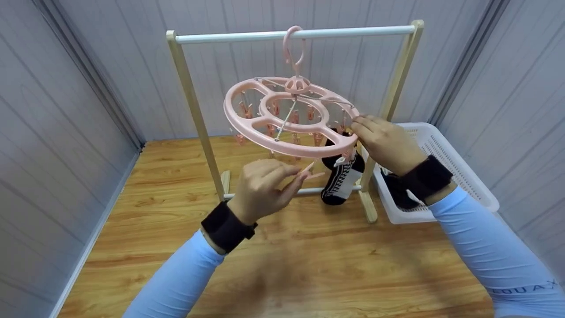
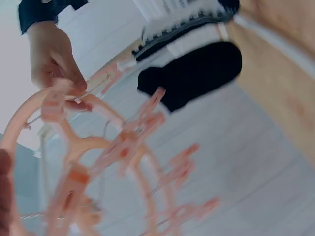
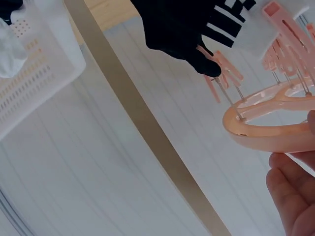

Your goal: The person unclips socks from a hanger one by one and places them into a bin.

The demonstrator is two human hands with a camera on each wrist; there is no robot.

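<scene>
A pink round clip hanger hangs tilted by its hook from the white rail of a wooden rack. My right hand grips the hanger's right rim; in the left wrist view its fingers curl over the rim. My left hand is below the hanger's front edge and pinches a dangling pink clip. A black-and-white sock hangs from a clip under the right side, between my hands. Several other clips dangle with nothing in them.
A white slotted basket stands on the wooden floor to the right of the rack, with a dark sock in it. The rack's right post is close behind my right hand. Grey panel walls enclose the space.
</scene>
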